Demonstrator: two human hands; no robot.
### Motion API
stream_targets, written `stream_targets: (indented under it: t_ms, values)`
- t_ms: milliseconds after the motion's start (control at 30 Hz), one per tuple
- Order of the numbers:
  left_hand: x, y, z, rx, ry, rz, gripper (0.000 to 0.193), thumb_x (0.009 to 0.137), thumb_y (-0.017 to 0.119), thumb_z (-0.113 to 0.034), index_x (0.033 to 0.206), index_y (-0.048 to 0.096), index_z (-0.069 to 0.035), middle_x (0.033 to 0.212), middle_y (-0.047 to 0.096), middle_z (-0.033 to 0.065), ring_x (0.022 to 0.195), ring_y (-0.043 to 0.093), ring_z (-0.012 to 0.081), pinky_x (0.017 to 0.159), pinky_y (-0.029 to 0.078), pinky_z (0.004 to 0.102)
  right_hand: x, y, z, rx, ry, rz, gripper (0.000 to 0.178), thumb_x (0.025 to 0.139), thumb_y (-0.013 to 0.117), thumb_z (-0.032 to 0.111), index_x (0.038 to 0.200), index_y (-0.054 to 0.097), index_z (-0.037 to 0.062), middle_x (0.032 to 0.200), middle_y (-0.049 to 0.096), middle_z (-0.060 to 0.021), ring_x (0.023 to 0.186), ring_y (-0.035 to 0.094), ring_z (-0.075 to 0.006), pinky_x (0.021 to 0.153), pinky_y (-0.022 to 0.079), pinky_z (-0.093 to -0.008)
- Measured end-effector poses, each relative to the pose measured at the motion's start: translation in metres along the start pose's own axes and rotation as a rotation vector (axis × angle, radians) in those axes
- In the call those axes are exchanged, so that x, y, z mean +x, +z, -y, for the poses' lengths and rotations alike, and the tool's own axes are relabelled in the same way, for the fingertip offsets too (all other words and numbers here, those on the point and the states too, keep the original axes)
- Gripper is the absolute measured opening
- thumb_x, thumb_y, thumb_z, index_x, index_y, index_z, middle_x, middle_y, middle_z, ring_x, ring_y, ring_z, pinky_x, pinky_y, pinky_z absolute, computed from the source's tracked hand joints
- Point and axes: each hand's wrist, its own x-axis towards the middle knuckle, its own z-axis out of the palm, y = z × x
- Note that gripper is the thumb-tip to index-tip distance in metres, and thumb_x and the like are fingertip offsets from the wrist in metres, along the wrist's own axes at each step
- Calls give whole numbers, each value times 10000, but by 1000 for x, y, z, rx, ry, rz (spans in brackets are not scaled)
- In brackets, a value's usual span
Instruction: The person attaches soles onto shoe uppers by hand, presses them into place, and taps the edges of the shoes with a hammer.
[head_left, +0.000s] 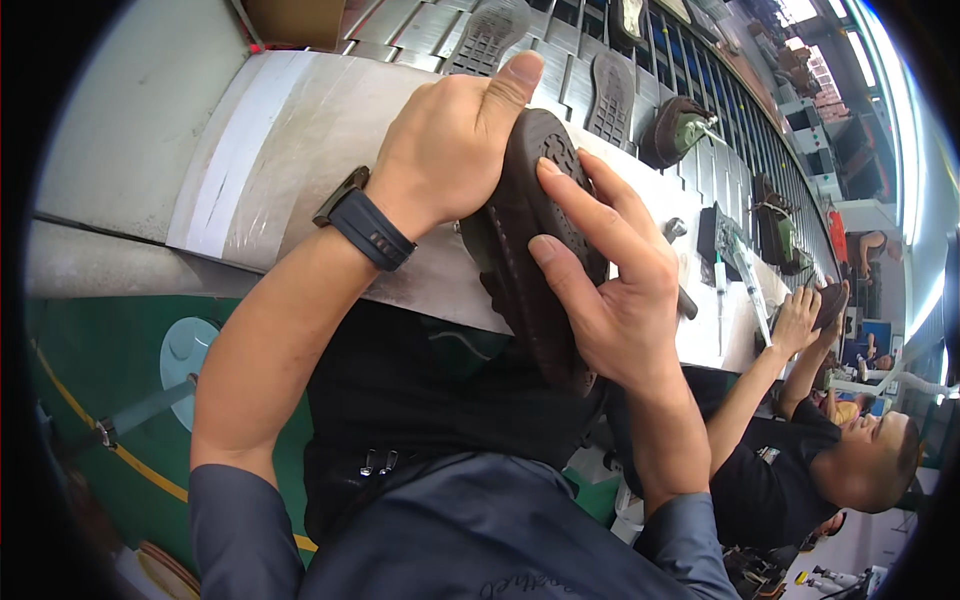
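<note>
Both hands clamp one dark brown shoe, held sole-up over the edge of the grey bench, in front of the person's chest. Its sole is brown rubber with a studded tread near the toe, and a stitched seam runs along the side. The left hand wraps the toe end from above, thumb pressed flat along the top edge, fingers curled out of sight behind the shoe. The right hand grips the lower side, fingers spread and pressed onto the sole, thumb hidden underneath. A dark watch sits on the left wrist. Further along the bench, more soles lie on a conveyor, and a co-worker handles another shoe.
</note>
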Motion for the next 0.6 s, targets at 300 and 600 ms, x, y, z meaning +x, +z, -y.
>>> stream_targets:
  t_ms: [300,600]
  values:
    - [28,25,-9,257,-89,268,1009,1050,311,-857,931,775,31,897,765,295,939,755,477,876,578,533,-8,-10,-44,369,184,37,619,932,802,183,1530,662,110,1473,619,-336,1352,649,-446,1117,526,-460]
    - [10,43,-5,94,20,115,691,1078,578,-651,992,754,11,822,745,230,832,737,410,776,556,471,-28,-11,-49,383,155,-45,674,820,862,168,1461,698,39,1449,638,-371,1370,654,-441,1146,521,-445]
